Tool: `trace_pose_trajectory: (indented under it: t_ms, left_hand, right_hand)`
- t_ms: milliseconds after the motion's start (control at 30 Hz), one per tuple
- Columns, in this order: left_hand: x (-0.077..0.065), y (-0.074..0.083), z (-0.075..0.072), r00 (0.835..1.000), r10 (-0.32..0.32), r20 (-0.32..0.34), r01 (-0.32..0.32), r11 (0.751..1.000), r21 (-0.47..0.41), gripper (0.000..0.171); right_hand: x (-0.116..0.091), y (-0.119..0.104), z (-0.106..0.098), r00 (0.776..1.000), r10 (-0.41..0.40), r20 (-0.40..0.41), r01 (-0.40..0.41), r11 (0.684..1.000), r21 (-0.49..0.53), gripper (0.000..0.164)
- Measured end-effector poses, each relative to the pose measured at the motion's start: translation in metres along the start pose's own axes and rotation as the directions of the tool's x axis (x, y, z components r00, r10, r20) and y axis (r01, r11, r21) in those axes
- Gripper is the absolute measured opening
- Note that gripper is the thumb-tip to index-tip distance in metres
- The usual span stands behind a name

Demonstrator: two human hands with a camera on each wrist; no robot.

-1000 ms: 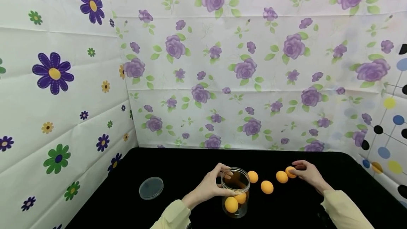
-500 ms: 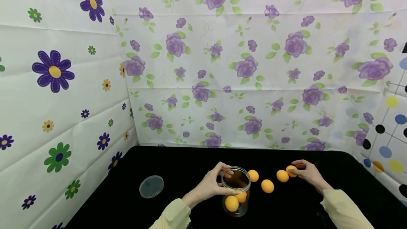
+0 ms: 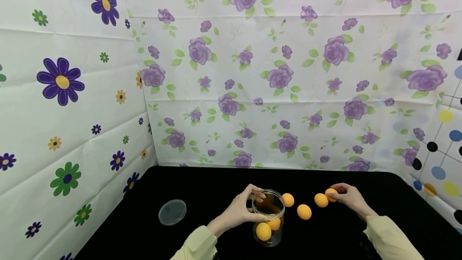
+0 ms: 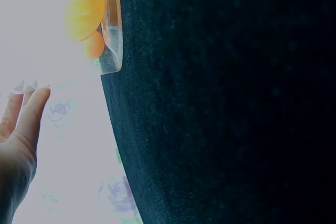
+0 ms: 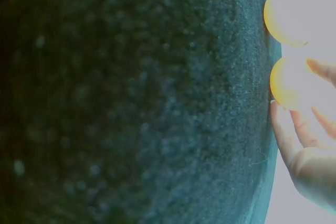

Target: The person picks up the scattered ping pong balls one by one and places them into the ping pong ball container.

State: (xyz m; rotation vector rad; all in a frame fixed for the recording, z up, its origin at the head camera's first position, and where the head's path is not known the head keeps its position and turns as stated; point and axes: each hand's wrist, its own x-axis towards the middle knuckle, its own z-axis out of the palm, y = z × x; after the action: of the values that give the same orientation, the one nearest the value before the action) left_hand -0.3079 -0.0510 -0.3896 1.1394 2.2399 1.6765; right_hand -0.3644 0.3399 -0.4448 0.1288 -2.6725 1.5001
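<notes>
My left hand (image 3: 238, 208) grips the rim of a clear, open jar (image 3: 280, 236) that stands upright on the black tabletop. Inside the jar are orange ping-pong balls, one low at the front (image 3: 263, 232) and another just behind it (image 3: 275, 224). Over on the right, my right hand (image 3: 350, 199) pinches an orange ping-pong ball (image 3: 330, 194) between thumb and fingers, low at the table surface. Right beside it lies another ball (image 3: 321, 200). The right wrist view shows fingertips on both sides of the pinched ball (image 5: 285, 83).
Two more orange balls, a nearer one (image 3: 304, 212) and a farther one (image 3: 288, 200), lie between the jar and my right hand. A round, clear lid (image 3: 172, 212) lies at left on the black tabletop (image 3: 216, 183). Floral sheets (image 3: 252, 91) close off the back and sides.
The hands, jar and balls hold almost the same places. The whole head view has shifted slightly.
</notes>
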Motion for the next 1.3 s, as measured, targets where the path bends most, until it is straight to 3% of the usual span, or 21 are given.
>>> trace_pose_trajectory:
  t_ms: [533,867,1300]
  left_hand:
    - [-0.001,0.000,0.001,1.000,0.002,-0.006,-0.002,1.000,-0.009,0.056]
    - [-0.002,-0.001,0.001,1.000,0.005,-0.008,-0.005,1.000,-0.004,0.056]
    - [-0.003,0.002,0.001,1.000,-0.012,-0.010,0.012,1.000,0.001,0.054]
  right_hand:
    - [-0.001,0.003,-0.003,0.999,0.038,-0.020,-0.037,0.998,0.043,0.049]
    - [-0.007,0.006,-0.007,0.999,-0.001,-0.053,0.003,0.999,0.038,0.047]
    - [-0.010,-0.008,-0.005,1.000,0.020,-0.010,-0.019,0.995,0.099,0.053]
